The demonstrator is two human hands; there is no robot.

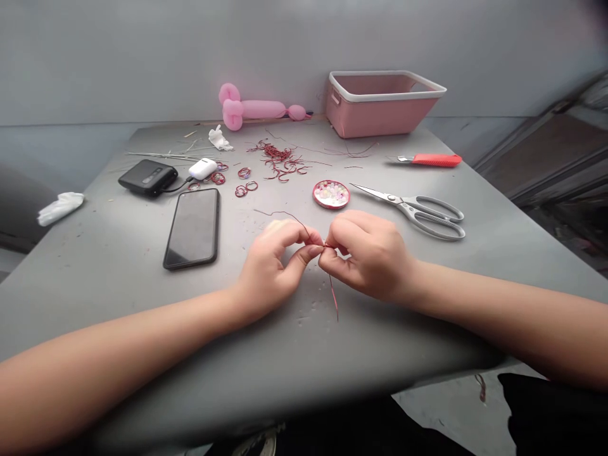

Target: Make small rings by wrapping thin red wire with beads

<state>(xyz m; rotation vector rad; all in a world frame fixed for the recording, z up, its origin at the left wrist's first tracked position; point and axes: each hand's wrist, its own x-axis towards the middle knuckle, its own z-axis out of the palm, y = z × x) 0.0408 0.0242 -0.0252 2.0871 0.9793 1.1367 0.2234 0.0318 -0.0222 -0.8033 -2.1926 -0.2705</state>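
Between my two hands is a thin dark red wire [335, 297]. My left hand [278, 259] pinches it with thumb and index finger, and one end curves up and to the left over that hand. Fingers curled, my right hand [370, 256] grips the same wire close beside the left fingertips. The other end hangs down below the right fingers, pinkish near its tip. The middle of the wire is hidden in the fingers. Just beyond my hands sits a small red dish of beads [315, 198].
Scissors [403, 204] and a red utility knife [434, 160] lie right; a pink basket [380, 117] stands behind. On the left are a phone [194, 227], power bank [147, 177], white earbuds case [202, 168] and tissue [61, 208]. Wire rings [241, 190], red wire scraps [278, 154] and a pink balloon [261, 109] lie farther back.
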